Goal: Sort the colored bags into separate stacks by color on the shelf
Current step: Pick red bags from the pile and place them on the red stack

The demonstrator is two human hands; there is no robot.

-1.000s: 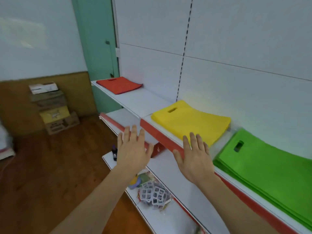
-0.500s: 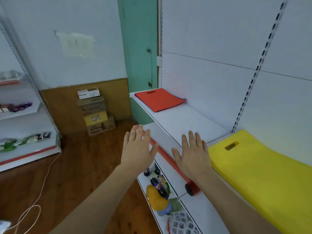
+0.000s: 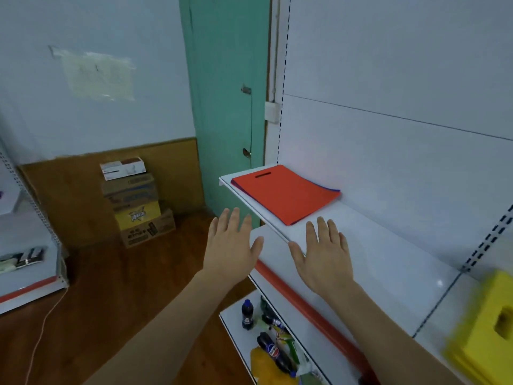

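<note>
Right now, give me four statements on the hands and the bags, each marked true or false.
1. Both hands are empty, fingers spread. True: left hand and right hand hold nothing.
2. The red bag stack lies beyond the fingertips. True.
3. The yellow bags lie left of the red stack. False: they are at the far right.
4. The right hand presses on the red stack. False: it is apart from it, nearer the camera.

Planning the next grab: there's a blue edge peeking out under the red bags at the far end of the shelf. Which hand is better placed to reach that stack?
Probably the right hand: it is open over the shelf, just short of the red bags. The left hand, also open, hangs beyond the shelf edge.
</note>
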